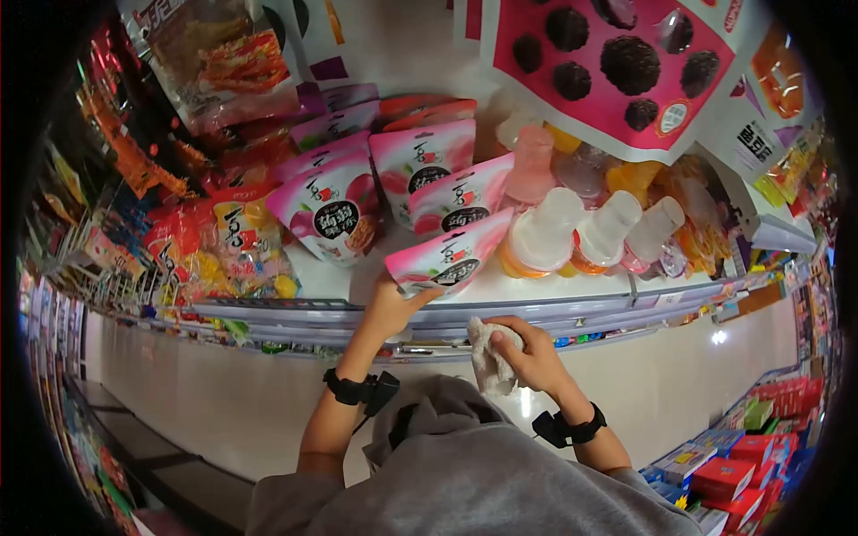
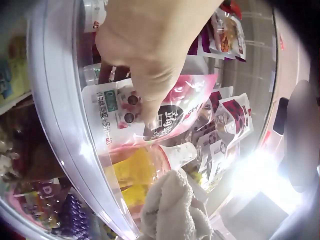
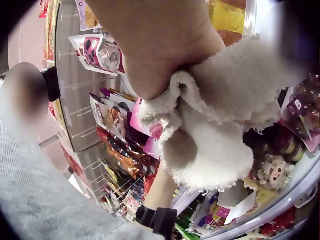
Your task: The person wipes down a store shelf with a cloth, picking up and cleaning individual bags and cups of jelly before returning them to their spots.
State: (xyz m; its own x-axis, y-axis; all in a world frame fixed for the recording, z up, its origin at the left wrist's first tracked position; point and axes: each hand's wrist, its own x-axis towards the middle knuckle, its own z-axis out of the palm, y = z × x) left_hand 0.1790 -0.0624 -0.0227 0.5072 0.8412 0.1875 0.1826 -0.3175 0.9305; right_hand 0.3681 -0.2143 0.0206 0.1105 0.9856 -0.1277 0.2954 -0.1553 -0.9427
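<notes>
L hand [image 1: 393, 305] grips pink pouch [image 1: 454, 255] at shelf edge [image 1: 554, 309], ctr frame; R hand [image 1: 536, 359] grips white cloth [image 1: 490, 359], lower ctr. Step: prob. pouch wipe-down; next needs pouch steady, cloth brought up.

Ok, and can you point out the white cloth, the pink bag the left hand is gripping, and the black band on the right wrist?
White cloth [image 3: 215, 145]: right wrist view, on its loose lower part.
Pink bag [image 1: 452, 255]: head view, middle of its front.
Black band [image 1: 570, 431]: head view, near its middle.

The right hand [image 3: 167, 47] grips a white cloth [image 3: 212, 150].
</notes>
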